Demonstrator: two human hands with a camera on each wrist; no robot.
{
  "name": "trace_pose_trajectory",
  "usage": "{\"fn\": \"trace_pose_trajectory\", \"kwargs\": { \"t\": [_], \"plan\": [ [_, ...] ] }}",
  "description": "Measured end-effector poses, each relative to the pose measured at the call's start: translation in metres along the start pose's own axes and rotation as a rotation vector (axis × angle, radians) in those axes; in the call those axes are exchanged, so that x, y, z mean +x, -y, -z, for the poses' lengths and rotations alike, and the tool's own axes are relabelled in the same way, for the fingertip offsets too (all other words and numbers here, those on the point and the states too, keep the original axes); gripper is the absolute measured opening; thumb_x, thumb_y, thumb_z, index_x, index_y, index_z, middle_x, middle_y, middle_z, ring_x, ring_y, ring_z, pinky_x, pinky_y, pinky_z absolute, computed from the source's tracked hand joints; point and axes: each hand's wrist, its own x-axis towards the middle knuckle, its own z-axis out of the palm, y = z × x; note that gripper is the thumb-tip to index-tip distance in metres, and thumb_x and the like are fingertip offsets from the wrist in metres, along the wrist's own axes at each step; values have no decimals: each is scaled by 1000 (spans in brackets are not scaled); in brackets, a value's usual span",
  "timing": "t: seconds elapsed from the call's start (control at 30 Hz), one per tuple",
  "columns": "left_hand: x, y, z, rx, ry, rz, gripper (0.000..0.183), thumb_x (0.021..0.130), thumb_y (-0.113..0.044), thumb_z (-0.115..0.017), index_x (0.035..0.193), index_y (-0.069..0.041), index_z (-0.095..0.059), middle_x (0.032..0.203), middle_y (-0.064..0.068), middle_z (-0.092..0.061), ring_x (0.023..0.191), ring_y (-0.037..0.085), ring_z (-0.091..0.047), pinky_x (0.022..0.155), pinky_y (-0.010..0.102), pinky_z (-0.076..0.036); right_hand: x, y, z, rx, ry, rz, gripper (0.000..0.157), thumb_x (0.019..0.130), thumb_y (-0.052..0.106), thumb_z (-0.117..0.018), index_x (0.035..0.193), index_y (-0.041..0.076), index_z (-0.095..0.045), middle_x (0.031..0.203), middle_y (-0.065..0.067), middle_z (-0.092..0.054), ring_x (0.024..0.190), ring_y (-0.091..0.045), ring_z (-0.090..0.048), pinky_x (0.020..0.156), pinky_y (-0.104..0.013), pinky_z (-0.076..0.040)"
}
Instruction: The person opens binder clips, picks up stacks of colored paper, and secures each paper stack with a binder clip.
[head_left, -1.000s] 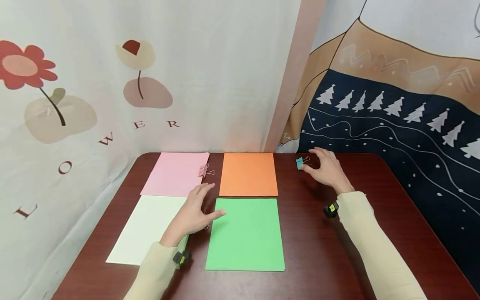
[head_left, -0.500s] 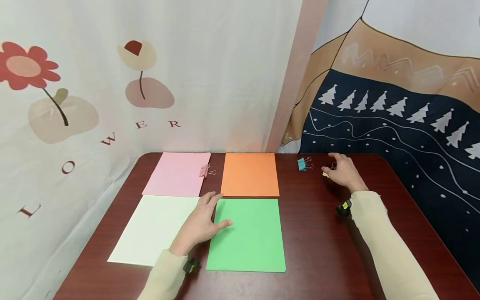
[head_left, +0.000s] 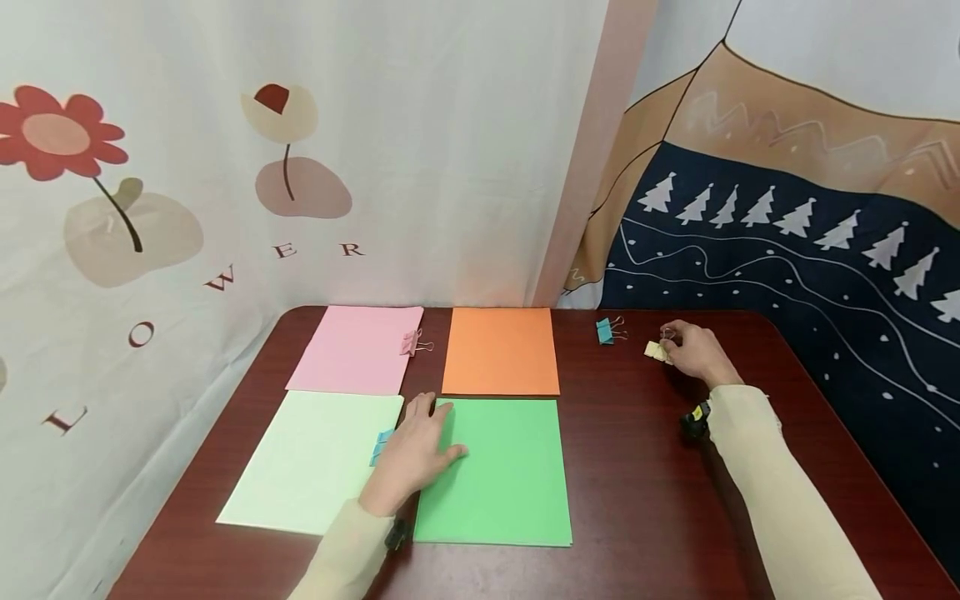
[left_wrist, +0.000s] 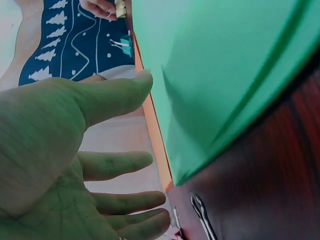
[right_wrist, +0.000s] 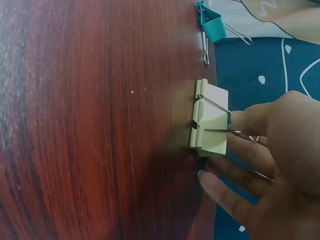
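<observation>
My right hand (head_left: 696, 353) pinches a pale yellow binder clip (head_left: 657, 352) by its wire handles at the table's back right. In the right wrist view the yellow binder clip (right_wrist: 212, 120) has its mouth toward the left, with the thumb at one handle and other fingers behind. Left of it lies a teal binder clip (head_left: 604, 331). My left hand (head_left: 408, 454), fingers spread, hovers at the left edge of the green paper (head_left: 495, 475). The left wrist view shows no object between thumb and fingers. A blue binder clip (head_left: 381, 446) on the pale green paper (head_left: 300, 458) is partly hidden by this hand.
Pink paper (head_left: 356, 350) with a pink binder clip (head_left: 409, 342) on its right edge lies at the back left. Orange paper (head_left: 500, 350) lies behind the green paper. Printed curtains hang at the far edge of the dark red table (head_left: 637, 500).
My right hand has moved right, from beside the teal binder clip to the yellow one, and now pinches it. The left hand has shifted right toward the green paper, uncovering the blue clip.
</observation>
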Motion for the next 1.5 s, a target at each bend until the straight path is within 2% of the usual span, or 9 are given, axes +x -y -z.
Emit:
{"fn": "trace_pose_trajectory", "kwargs": {
  "t": [0.2, 0.3, 0.47, 0.63, 0.77, 1.0, 1.2, 1.37, 1.5],
  "plan": [
    [2, -9, -3, 12, 12, -19, 70, 88, -38, -81, 143, -2, -55, 154, 27, -42, 148, 42, -36, 97, 50, -56, 0, 0, 2, -4, 18, -18, 37, 107, 19, -51, 135, -4, -58, 132, -32, -60, 114, -44, -59, 97, -57, -48],
    [2, -12, -6, 7, 31, -7, 72, 88, -37, -81, 144, -1, -54, 154, 27, -41, 146, 41, -38, 93, 50, -57, -2, -1, 3, -1, 17, -28, 34, 107, 20, -52, 130, -3, -61, 129, -31, -62, 113, -44, -59, 96, -58, -49],
    [3, -14, -7, -10, 60, 23, 71, 88, -33, -82, 144, 2, -54, 155, 29, -39, 144, 41, -39, 95, 50, -55, -5, -2, 6, 0, 7, -39, 33, 108, 22, -51, 126, -2, -64, 127, -29, -64, 108, -41, -58, 94, -57, -48],
    [7, -15, -6, 4, 37, 5, 62, 84, -30, -86, 131, 3, -62, 143, 27, -47, 127, 39, -43, 86, 43, -55, -4, -5, 6, -8, -17, -45, 33, 107, 24, -53, 124, -1, -66, 123, -28, -65, 101, -37, -55, 89, -52, -48],
    [13, -15, -5, 1, 16, 12, 60, 78, -29, -91, 121, 2, -64, 131, 24, -50, 118, 37, -43, 85, 41, -53, -2, -7, 5, -12, -36, -36, 33, 105, 25, -55, 120, -1, -69, 120, -27, -67, 97, -35, -56, 84, -47, -49],
    [25, -13, -3, 17, 34, 39, 75, 69, -32, -97, 126, 0, -60, 116, 18, -48, 109, 33, -41, 77, 39, -50, -2, -7, 8, 27, -7, -54, 32, 105, 29, -56, 119, 6, -73, 123, -23, -69, 100, -33, -57, 82, -40, -48],
    [30, -11, -1, 70, 59, 45, 87, 65, -39, -98, 132, -2, -58, 121, 20, -48, 110, 35, -44, 86, 43, -50, -5, -6, 8, 64, -23, -53, 32, 105, 32, -56, 118, 10, -75, 119, -20, -73, 101, -32, -61, 81, -38, -49],
    [33, -6, -1, 101, 72, 48, 94, 63, -45, -98, 136, -2, -56, 125, 20, -49, 111, 35, -45, 94, 48, -47, -2, -9, 4, 199, -7, -71, 40, 104, 34, -59, 129, 4, -67, 121, -22, -70, 91, -22, -67, 77, -31, -56],
    [34, -4, -1, 83, 76, 59, 96, 63, -46, -98, 139, -5, -56, 131, 18, -52, 115, 37, -46, 99, 50, -46, 1, -11, 4, 386, 51, -120, 59, 103, 30, -60, 146, -7, -47, 136, -29, -62, 88, -3, -68, 81, -25, -60]
  ]
}}
